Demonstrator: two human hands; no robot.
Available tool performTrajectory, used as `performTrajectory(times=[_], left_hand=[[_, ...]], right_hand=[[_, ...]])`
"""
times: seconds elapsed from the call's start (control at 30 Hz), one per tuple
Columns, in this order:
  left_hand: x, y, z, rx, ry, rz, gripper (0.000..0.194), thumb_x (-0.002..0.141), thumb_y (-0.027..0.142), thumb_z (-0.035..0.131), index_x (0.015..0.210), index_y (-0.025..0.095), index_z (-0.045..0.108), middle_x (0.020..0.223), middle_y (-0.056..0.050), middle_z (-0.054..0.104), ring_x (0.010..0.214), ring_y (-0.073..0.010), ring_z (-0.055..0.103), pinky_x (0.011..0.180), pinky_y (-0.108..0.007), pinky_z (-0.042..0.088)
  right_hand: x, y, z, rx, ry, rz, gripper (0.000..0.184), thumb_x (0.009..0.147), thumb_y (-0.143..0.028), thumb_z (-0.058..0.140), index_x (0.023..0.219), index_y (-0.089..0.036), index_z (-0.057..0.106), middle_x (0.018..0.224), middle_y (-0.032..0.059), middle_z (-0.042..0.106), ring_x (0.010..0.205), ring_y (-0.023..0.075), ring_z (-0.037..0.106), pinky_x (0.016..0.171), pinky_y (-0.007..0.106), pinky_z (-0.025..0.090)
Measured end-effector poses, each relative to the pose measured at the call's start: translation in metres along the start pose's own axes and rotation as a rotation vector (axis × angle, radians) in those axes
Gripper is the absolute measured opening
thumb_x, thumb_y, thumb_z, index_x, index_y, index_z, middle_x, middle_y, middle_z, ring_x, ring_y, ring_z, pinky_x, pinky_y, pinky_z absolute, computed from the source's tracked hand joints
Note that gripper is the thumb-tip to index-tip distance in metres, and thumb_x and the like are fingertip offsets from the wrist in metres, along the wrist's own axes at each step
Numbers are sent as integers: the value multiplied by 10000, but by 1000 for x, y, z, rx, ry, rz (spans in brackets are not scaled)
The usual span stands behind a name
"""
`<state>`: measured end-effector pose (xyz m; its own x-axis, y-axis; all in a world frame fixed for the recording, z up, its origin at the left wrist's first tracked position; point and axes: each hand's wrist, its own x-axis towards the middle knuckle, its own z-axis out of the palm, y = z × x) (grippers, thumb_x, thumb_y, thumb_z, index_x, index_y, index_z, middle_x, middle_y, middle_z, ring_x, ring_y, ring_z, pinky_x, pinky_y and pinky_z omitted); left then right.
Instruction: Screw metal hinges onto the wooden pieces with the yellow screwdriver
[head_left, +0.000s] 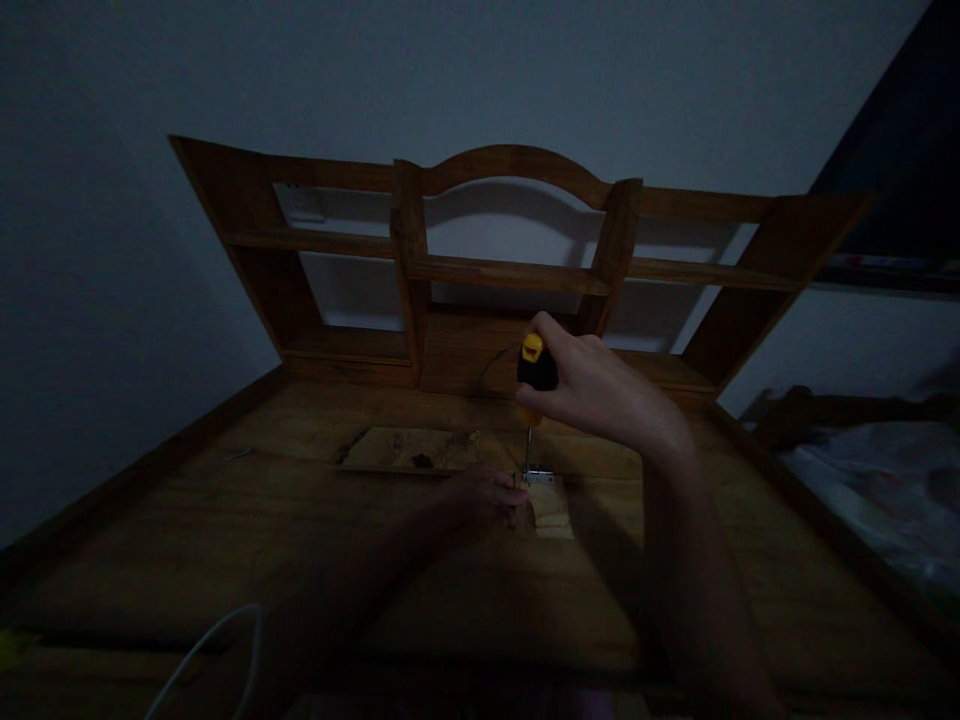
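Observation:
My right hand (581, 385) is closed around the yellow-and-black handle of a screwdriver (538, 370), held almost upright. The shaft points down, and its tip meets a small metal hinge (540, 477). That hinge lies at the edge of a small pale piece of wood (553, 510) on the wooden desktop (442, 590). Low beside it, my left hand (487, 492) has its fingers bent against the piece's left side, steadying it; shadow hides part of the grip.
A longer pale wooden strip (405, 450) with a dark knot lies behind my left hand. At the back stands a wooden shelf unit (510, 270) against the wall. A white cable (217, 625) loops at the lower left. Pale cloth (877, 490) is at the right.

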<state>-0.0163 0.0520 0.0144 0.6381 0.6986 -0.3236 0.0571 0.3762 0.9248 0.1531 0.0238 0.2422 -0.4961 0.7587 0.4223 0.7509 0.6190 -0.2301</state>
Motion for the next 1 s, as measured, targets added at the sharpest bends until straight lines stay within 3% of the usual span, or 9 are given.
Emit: performTrajectory(times=[0.23, 0.47, 0.73, 1.0], left_hand=[[-3, 3, 3, 3, 13, -3, 373, 655, 444, 842, 748, 119, 683, 649, -29, 647, 589, -128, 584, 646, -265, 434], [3, -6, -4, -16, -34, 32, 319, 714, 414, 812, 791, 122, 708, 688, -38, 668, 615, -136, 601, 645, -261, 434], [3, -4, -3, -35, -22, 13, 377, 659, 431, 850, 781, 112, 689, 658, -30, 656, 574, -117, 591, 598, -246, 427], [-1, 1, 1, -43, -24, 4, 398, 647, 440, 862, 774, 101, 694, 651, -43, 657, 573, -118, 592, 594, -248, 421]], right_hand=[[-2, 0, -5, 50, -52, -21, 383, 783, -310, 568, 1137, -207, 464, 743, -13, 556, 633, 159, 510, 571, 267, 302], [-1, 2, -8, 62, -44, -17, 357, 775, -312, 577, 1102, -204, 481, 753, -10, 570, 641, 157, 513, 570, 270, 304], [0, 5, -8, 41, 1, 0, 287, 777, -328, 605, 1006, -207, 482, 716, -19, 564, 608, 149, 524, 550, 261, 316], [1, 6, -7, 49, 38, -11, 312, 770, -309, 595, 1039, -199, 483, 748, -7, 583, 647, 169, 559, 572, 266, 344]])
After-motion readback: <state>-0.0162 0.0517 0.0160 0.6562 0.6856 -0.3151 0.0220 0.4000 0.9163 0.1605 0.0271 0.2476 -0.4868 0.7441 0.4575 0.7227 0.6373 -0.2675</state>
